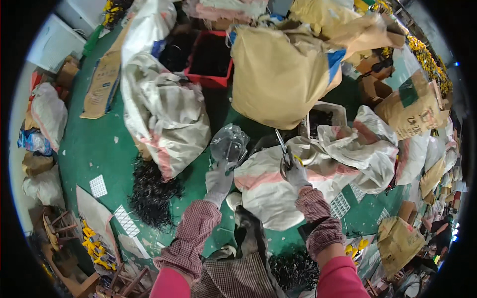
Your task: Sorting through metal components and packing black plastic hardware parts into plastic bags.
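My left hand (218,180), in a pale glove, is closed on a crumpled clear plastic bag (229,141). Scissors (281,142) are in my gloved right hand (297,176), their blades pointing away from me. Below that hand lies a white woven sack (271,191) with a pink stripe. Beyond the blades stands a large tan sack (278,74). Left of the plastic bag slumps another white woven sack (174,109).
A red crate (208,82) with dark contents and a white crate (343,114) stand beyond my hands. Black tangled strands (156,193) lie on the green floor (99,144). White gridded sheets (126,221) lie nearby. Yellow pieces (94,248) are at lower left.
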`<state>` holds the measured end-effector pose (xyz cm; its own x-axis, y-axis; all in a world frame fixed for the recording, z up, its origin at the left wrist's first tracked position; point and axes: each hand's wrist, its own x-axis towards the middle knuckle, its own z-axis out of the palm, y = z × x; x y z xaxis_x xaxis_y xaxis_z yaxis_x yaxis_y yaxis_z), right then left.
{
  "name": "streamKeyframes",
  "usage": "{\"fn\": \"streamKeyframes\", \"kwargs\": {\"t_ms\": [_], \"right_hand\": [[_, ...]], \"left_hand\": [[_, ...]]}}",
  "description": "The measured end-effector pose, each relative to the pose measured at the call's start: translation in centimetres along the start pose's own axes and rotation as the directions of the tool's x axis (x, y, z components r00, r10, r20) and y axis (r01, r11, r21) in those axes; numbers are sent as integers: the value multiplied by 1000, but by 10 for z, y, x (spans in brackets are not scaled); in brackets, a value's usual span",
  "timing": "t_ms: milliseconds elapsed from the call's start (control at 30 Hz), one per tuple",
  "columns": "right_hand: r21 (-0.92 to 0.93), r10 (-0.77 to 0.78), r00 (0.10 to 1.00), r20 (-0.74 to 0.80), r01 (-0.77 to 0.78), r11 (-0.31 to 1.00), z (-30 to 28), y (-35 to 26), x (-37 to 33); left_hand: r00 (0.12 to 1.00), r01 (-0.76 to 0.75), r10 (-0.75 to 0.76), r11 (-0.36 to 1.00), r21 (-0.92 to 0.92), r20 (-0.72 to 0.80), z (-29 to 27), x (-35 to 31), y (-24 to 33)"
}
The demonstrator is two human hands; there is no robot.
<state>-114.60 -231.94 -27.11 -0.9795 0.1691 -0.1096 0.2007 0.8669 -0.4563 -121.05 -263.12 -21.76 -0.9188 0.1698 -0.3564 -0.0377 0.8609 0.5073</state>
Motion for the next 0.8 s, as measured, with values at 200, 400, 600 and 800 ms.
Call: {"fn": "streamKeyframes", "kwargs": {"t_ms": [200, 400, 600, 800], "right_hand": [[-187, 219, 831, 511, -142, 972, 101, -16, -112], [364, 263, 810, 524, -492, 791, 45, -4, -159], [772, 402, 813, 422, -554, 310, -16, -48, -108], [708, 77, 724, 686, -688, 157, -99, -281, -55]], "left_hand": [[722, -670, 671, 616, 414, 171, 71, 133, -97], [988, -146, 60, 664, 734, 143, 76, 134, -202], [928, -369, 363, 927, 64, 90, -17, 69, -114], [955, -296, 283, 879, -373, -91, -171, -98, -45]]}}
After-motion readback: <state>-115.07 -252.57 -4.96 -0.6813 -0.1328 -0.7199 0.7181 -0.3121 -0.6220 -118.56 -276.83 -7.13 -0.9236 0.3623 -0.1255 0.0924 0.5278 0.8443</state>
